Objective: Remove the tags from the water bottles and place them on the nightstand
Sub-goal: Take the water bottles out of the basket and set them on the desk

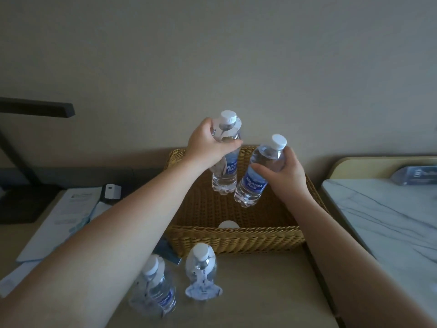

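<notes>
In the middle of the frame, two water bottles are held up above a woven basket (236,240). The left hand (208,143) grips the tagged bottle (225,162) high up near its neck, fingers curled round it. A paper tag (233,127) hangs round that neck, under the white cap. The right hand (282,172) holds the other bottle (257,176) round its middle. That one looks bare, with no tag that I can see.

Two more bottles stand on the counter (260,292) at the bottom of the frame. The left standing bottle (156,290) and the right standing bottle (201,268) both wear tags on their necks. Something round and white (229,224) lies inside the basket near its front wall. It may be a tag, but I cannot tell.

The marble-topped nightstand (390,221) is at the right of the frame.

What could go wrong? Both hands are full, so there is no free hand to pull the tag off. The two held bottles are close together and tilted, so they could bump. A bottle could slip and fall into the basket, or knock over the standing ones below the left arm.
</notes>
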Motion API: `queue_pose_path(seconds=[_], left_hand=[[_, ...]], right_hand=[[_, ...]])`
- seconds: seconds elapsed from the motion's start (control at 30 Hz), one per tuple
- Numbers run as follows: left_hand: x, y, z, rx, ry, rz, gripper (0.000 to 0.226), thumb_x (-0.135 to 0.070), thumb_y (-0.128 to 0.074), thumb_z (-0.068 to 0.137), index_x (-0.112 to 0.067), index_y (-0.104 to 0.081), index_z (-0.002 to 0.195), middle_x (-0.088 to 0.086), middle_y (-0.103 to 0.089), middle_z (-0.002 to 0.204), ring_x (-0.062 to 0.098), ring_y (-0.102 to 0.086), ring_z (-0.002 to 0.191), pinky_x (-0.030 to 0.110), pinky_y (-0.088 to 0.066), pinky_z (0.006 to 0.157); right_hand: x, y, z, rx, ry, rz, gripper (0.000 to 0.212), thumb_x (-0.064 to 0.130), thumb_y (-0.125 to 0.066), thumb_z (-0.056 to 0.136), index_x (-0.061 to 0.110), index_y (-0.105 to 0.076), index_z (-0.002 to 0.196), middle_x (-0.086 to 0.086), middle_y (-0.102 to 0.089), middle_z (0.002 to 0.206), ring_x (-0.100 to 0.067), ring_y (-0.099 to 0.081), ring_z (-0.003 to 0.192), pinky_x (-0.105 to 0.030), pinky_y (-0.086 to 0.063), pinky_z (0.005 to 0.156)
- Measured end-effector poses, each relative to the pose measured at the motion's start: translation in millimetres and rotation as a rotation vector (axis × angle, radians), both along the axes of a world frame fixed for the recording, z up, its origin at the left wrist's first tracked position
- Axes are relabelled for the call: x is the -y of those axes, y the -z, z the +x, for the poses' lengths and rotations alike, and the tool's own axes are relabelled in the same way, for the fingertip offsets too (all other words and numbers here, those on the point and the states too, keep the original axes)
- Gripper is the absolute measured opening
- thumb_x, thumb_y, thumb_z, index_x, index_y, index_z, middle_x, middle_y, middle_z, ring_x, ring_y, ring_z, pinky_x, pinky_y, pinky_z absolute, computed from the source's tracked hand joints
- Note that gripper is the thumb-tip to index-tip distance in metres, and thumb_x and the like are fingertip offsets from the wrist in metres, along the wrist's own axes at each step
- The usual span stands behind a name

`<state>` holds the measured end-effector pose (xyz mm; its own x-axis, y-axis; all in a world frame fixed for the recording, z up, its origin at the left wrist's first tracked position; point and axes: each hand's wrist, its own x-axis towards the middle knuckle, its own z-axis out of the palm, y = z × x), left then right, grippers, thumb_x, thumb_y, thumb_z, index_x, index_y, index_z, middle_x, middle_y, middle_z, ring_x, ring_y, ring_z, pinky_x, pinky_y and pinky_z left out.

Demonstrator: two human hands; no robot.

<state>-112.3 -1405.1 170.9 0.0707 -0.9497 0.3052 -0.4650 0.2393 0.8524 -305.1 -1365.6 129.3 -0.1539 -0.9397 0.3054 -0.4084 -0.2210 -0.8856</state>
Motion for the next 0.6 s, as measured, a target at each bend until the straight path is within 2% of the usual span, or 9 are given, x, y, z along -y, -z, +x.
queue_pose_path(seconds=[0.07,0.13,0.23,0.3,0.43,0.5,0.6], left_hand=[[-17.3,-12.5,-5.5,0.012,-0.023,-0.060,0.053,-0.053,-0.080,0.062,-0.019,-0.048,0.089,0.008,-0.062,0.098,0.024,-0.062,0.089,0.049,-0.056,0.078],[-37.6,-22.7,-11.5,-0.010,-0.019,-0.102,0.052,-0.052,-0.080,0.063,-0.021,-0.045,0.085,0.005,-0.062,0.094,0.022,-0.062,0.087,0.047,-0.056,0.077],[-67.6,-30.1,-22.9,-0.046,0.015,-0.124,0.055,-0.050,-0.082,0.063,-0.015,-0.051,0.093,0.002,-0.064,0.096,0.020,-0.063,0.087,0.048,-0.055,0.079],[-88.2,-29.2,-33.8,-0.052,0.066,-0.113,0.059,-0.050,-0.082,0.063,-0.013,-0.055,0.101,0.002,-0.066,0.099,0.020,-0.064,0.090,0.048,-0.055,0.082],[-125.4,-13.5,-59.8,-0.014,0.119,-0.104,0.055,-0.049,-0.082,0.065,-0.015,-0.055,0.099,0.000,-0.067,0.096,0.018,-0.065,0.087,0.046,-0.055,0.079],[-140.5,0.3,-73.2,-0.011,0.117,-0.108,0.051,-0.045,-0.083,0.065,-0.017,-0.055,0.098,-0.002,-0.066,0.095,0.016,-0.064,0.086,0.042,-0.054,0.077],[-159.6,30.2,-91.6,0.001,0.078,-0.104,0.049,-0.044,-0.083,0.064,-0.024,-0.054,0.098,-0.010,-0.064,0.094,0.007,-0.061,0.085,0.027,-0.049,0.072]], right_hand=[[-18.8,-14.7,-6.1,0.014,0.013,-0.040,0.064,0.038,-0.080,0.069,0.026,-0.050,0.124,0.013,-0.064,0.108,-0.001,-0.061,0.096,-0.018,-0.048,0.070],[-40.7,-26.8,-14.4,0.028,0.025,-0.071,0.062,0.036,-0.080,0.070,0.025,-0.051,0.123,0.010,-0.066,0.109,-0.004,-0.063,0.096,-0.017,-0.049,0.070],[-71.0,-37.9,-28.2,0.039,0.016,-0.082,0.052,0.038,-0.079,0.071,0.029,-0.053,0.115,0.011,-0.068,0.104,-0.002,-0.065,0.093,-0.016,-0.049,0.067],[-88.8,-39.0,-38.4,0.026,0.001,-0.065,0.053,0.039,-0.078,0.071,0.029,-0.053,0.117,0.010,-0.068,0.105,-0.003,-0.066,0.093,-0.019,-0.051,0.069],[-117.3,-24.0,-61.2,-0.012,-0.026,-0.014,0.056,0.041,-0.078,0.070,0.028,-0.054,0.119,0.010,-0.068,0.107,-0.004,-0.065,0.097,-0.026,-0.053,0.076],[-126.7,-10.9,-73.4,-0.023,-0.029,0.011,0.057,0.045,-0.078,0.068,0.029,-0.055,0.118,0.011,-0.068,0.105,-0.003,-0.065,0.096,-0.026,-0.053,0.076],[-135.5,14.4,-90.9,-0.030,-0.045,0.063,0.058,0.052,-0.077,0.063,0.033,-0.055,0.114,0.014,-0.068,0.102,0.000,-0.065,0.093,-0.021,-0.052,0.072]])
